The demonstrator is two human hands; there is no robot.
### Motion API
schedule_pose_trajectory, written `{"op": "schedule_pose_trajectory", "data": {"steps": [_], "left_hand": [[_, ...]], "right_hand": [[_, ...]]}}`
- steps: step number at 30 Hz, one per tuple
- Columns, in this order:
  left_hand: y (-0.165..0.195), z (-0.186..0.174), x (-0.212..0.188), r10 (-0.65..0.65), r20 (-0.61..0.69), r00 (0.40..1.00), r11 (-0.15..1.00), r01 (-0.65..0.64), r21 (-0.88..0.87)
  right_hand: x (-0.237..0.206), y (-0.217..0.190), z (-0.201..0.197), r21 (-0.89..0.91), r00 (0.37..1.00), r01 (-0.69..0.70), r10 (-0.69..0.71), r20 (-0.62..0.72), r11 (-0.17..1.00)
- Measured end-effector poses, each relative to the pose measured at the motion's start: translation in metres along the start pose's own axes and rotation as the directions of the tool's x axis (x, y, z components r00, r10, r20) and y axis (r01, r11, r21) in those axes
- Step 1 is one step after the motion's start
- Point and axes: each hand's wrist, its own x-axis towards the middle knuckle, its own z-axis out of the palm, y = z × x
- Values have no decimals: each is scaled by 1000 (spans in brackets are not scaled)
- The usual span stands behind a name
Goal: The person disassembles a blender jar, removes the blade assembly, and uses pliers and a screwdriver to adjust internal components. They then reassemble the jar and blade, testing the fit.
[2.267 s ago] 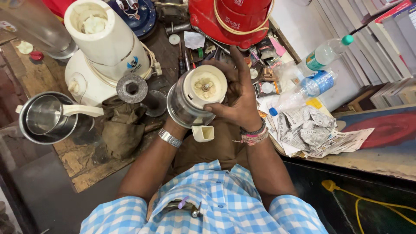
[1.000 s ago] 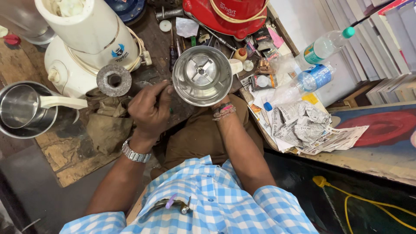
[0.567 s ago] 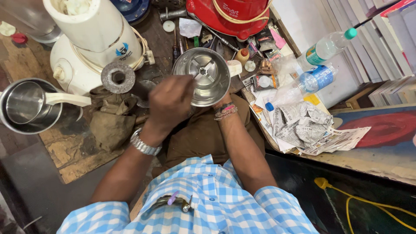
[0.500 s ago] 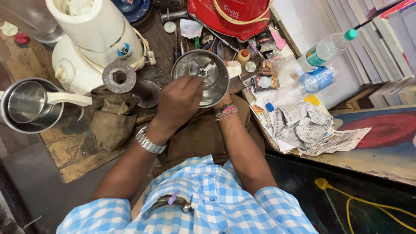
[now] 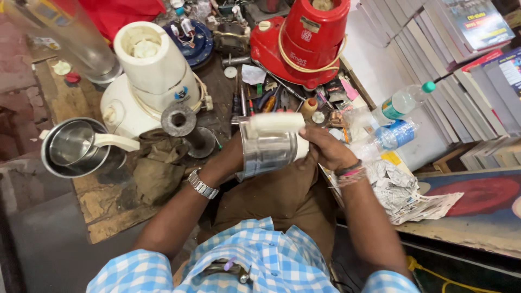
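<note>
Both hands on the shiny steel mixer jar with the white plastic handle [image 5: 267, 147], mid-frame: left hand [image 5: 232, 157] wraps its left side, right hand [image 5: 324, 150] grips the right. White mixer base [image 5: 149, 81] sits upper left.

A single view — a camera worn on the head, looking steeply down over the person's own chest and lap. It sits close: the checked shirt [image 5: 260, 260] fills the near edge, and both forearms reach up into the middle of the frame. Beyond them lies a cluttered workbench [image 5: 70, 103], with a white mixer base [image 5: 146, 81] far left and a red mixer base [image 5: 304, 43] at the far edge — stacked books [image 5: 434, 49] run off to the far right. There is no second view to overlap with.
</note>
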Motion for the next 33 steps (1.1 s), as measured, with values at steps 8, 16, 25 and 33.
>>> {"op": "schedule_pose_trajectory", "data": {"steps": [8, 16, 25, 33], "left_hand": [[-11, 0, -10, -63, 31, 998, 938, 69, -341], [-29, 12, -9, -102, -50, 994, 875, 66, -479], [-24, 20, -6, -18, -25, 1000, 861, 3, -509], [-17, 25, -6, -18, -15, 1000, 842, 7, -540]], "right_hand": [[-57, -51, 73, -857, 729, 510, -491, 477, -74], [-76, -82, 109, -904, 823, 32, -524, -218, 426], [-86, -78, 131, -907, 690, 337, -722, 55, 253], [-81, -76, 141, -915, 726, 387, -651, 222, 119]]}}
